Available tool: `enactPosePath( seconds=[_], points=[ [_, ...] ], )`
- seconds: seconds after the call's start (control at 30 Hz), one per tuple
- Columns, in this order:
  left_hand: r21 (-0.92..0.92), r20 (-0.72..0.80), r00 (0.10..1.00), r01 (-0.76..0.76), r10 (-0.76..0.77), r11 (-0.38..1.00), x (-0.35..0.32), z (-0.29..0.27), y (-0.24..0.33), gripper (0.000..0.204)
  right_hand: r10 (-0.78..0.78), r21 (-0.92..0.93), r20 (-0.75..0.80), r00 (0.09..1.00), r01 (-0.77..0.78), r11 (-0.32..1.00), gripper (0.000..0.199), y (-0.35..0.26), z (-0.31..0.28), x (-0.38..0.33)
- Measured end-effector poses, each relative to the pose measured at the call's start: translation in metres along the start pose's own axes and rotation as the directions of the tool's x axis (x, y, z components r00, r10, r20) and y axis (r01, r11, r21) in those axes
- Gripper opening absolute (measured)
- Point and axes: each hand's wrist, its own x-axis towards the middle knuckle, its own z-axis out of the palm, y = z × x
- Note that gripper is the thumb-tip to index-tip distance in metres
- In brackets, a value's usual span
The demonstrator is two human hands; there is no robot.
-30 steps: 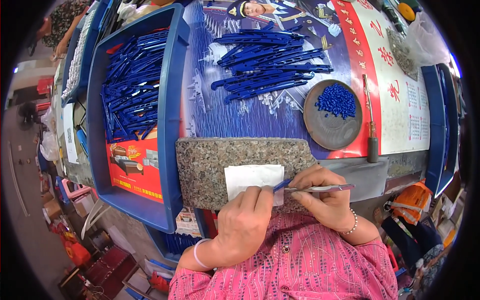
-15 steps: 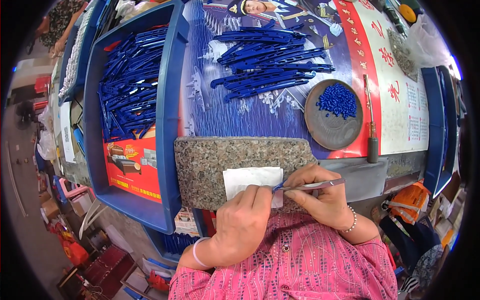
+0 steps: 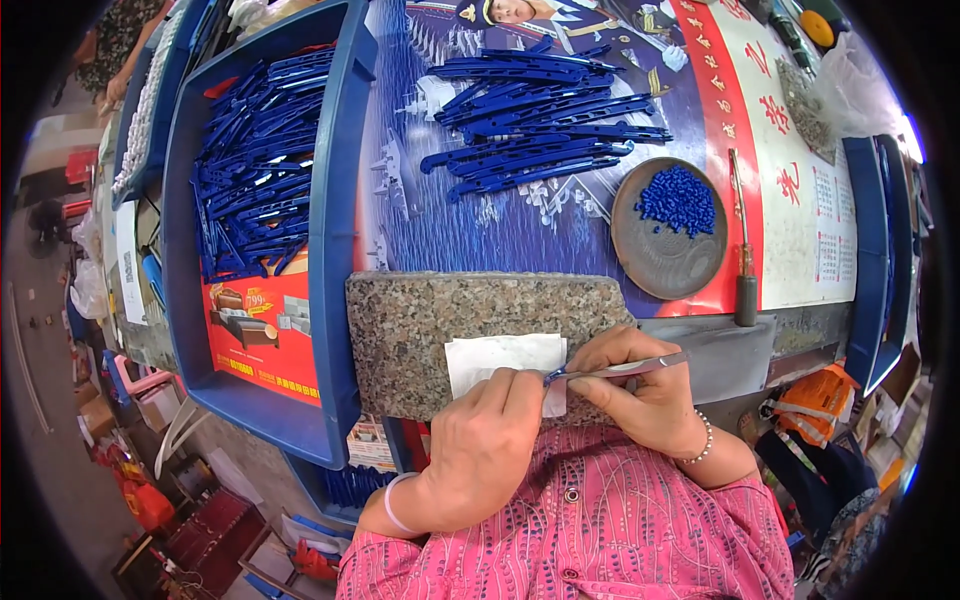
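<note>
My right hand (image 3: 640, 400) is closed around metal tweezers (image 3: 660, 366), whose tip points left toward my left hand. My left hand (image 3: 488, 435) has its fingers pressed together on a small blue plastic piece (image 3: 553, 377); most of that piece is hidden beneath the fingers. Both hands rest close together over a folded white paper (image 3: 500, 353), which lies on a speckled granite slab (image 3: 410, 330) in front of me. The tweezers' tip meets the blue piece, but the exact contact is too small to make out.
Left stands a blue bin (image 3: 342, 250) of long blue plastic strips (image 3: 260, 160). More strips (image 3: 550, 125) lie beyond the slab. A round dish (image 3: 665, 265) holds small blue pieces (image 3: 677, 200); beside it lies a screwdriver (image 3: 745, 290). Another blue bin (image 3: 868, 250) stands far right.
The tweezers' outer end has tipped up very slightly. Both hands otherwise keep their place and grip.
</note>
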Motion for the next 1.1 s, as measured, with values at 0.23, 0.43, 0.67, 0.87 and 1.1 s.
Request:
enactPosePath(
  seconds=[0.23,0.43,0.67,0.87,1.1],
  points=[
    [-0.008,-0.006,1.0,-0.001,0.001,1.0,0.0008,-0.0002,-0.0017,0.012,0.108,0.068,0.029,0.994,-0.11,0.992,0.019,-0.0011,-0.0013,0.0004],
    [-0.02,-0.001,1.0,-0.012,0.012,1.0,0.0021,-0.0015,-0.0023,0.012,0.018,0.077,0.007,1.0,-0.019,0.997,0.011,0.0021,0.0019,0.0006],
    [-0.021,0.003,1.0,-0.013,0.013,1.0,0.0016,-0.0015,-0.0038,0.013,0.03,0.048,0.028,0.999,-0.031,0.998,0.011,0.0035,-0.0005,0.0017],
    [-0.027,0.011,1.0,-0.019,0.02,0.999,0.002,-0.0017,-0.004,0.013,0.033,0.022,0.03,0.999,-0.034,0.999,0.011,-0.0001,-0.0007,0.0031],
    [-0.03,0.008,0.999,-0.04,0.041,0.999,0.002,-0.0007,-0.0051,0.012,-0.188,-0.075,0.054,0.981,0.191,0.979,0.01,0.0008,-0.0015,0.0088]
  ],
)
